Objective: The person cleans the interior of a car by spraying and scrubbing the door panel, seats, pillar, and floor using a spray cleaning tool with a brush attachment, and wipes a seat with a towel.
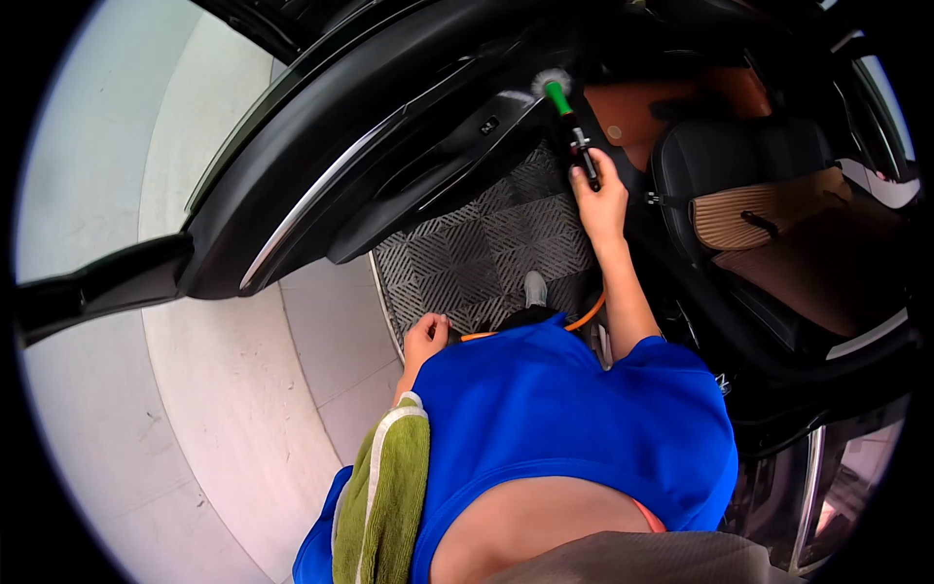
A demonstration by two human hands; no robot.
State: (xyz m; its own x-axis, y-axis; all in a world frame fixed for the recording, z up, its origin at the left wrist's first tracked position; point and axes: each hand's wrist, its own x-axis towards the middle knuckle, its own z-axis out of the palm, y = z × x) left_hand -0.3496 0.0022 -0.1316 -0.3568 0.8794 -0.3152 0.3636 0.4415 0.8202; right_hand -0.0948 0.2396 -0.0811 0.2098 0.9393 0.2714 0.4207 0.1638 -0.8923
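Observation:
My right hand (600,200) is wrapped round a cleaning air gun (582,146) with a black body and a green nozzle. A round, pale brush tip (553,83) at its far end is by the car door panel's inner side, slightly blurred; whether it touches cannot be told. An orange hose (590,313) runs below my right forearm and behind the blue shirt. It reappears beside my left hand (425,336), whose fingers are curled at waist height and seem closed on it. Over my left arm hangs a green towel (397,487) with a white edge.
The open car door (321,195) curves across the upper left. At right is a black seat (720,156) with a tan striped cushion (769,209). A brown panel (632,112) lies further in. Underfoot is a grey patterned floor mat (457,243), with pale tiles (331,341) to the left.

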